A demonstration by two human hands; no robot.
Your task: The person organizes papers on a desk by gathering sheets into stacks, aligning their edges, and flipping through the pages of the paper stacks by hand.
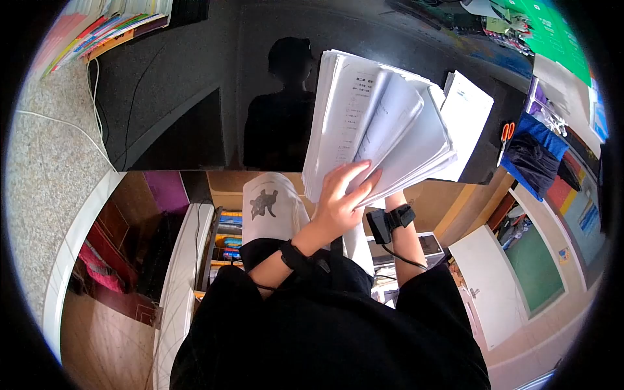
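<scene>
A thick stack of printed white papers (344, 117) is held over the front edge of the black glossy desk, its pages fanned and some curling upward. My left hand (340, 198) grips the lower edge of the stack, with fingers lying over the pages. My right hand (394, 197) is under the lower right part of the stack; its fingers are hidden behind the paper. More white sheets (469, 107) lie just right of the stack on the desk. Both wrists wear black straps, and the right one carries a small black box (379, 227) with a cable.
Orange-handled scissors (506, 136) lie at the desk's right side, near a blue cloth bag (536, 146). Books (107, 32) stand at the far left. A white cable (65, 123) crosses the speckled surface. Below the desk is a drawer (227, 240) of colourful items.
</scene>
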